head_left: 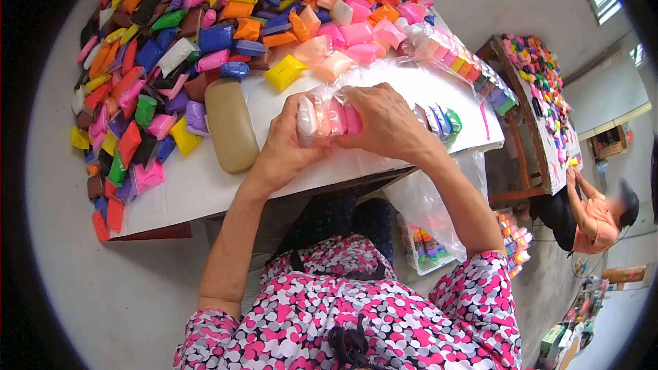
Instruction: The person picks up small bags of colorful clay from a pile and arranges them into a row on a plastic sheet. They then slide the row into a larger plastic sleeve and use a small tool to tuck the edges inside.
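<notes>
Both hands grip a short row of small soft packets (330, 118), coloured white, peach and pink, in clear wrapping. My left hand (282, 138) closes around the white end. Around the pink end, my right hand (385, 120) is closed, with its thumb along the near side. The row is held just over the white tabletop (308, 170). A beige oblong block (232, 127) lies left of my left hand. Beyond the hands is a yellow packet (285, 72). Right of my right hand sits a short row of grey, blue and green packets (439, 120).
A large heap of coloured packets (236, 10) covers the far and left table. Clear-bagged packet rows (466, 62) lie at the right, near a pink stick (485, 122). Below stands a white basket (426, 266) under clear plastic (445, 195). Another person (596, 216) works at a second table (538, 120).
</notes>
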### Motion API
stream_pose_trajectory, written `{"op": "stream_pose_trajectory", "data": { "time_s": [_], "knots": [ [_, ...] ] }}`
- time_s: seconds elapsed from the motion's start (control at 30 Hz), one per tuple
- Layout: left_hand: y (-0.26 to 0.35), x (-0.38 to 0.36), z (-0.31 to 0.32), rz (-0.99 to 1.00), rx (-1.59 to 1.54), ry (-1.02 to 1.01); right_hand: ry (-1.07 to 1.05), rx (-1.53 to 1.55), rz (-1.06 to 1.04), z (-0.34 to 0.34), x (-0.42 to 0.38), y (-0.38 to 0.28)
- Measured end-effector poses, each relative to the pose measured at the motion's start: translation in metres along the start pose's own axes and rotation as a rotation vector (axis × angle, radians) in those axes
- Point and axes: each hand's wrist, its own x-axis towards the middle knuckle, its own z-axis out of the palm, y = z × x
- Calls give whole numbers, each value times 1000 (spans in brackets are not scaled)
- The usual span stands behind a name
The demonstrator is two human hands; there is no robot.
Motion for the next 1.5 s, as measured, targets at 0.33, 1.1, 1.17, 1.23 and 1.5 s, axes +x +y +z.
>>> {"op": "stream_pose_trajectory", "data": {
  "time_s": [0.33, 1.1, 1.17, 1.23, 1.5],
  "knots": [
    [2, -1, 4, 11, 146, 58, 50, -103, -143, -21, -26, 18],
    [5, 0, 5, -25, 243, 60, 65, 164, -65, 6, 0, -4],
    [7, 0, 7, 11, 311, 78, 69, 196, -70, 6, -2, -5],
    [9, 0, 8, 19, 345, 85, 57, 180, -71, 8, -1, -4],
    [0, -1, 2, -21, 132, 61, -91, 105, -30, -9, -1, -14]
  ]
}}
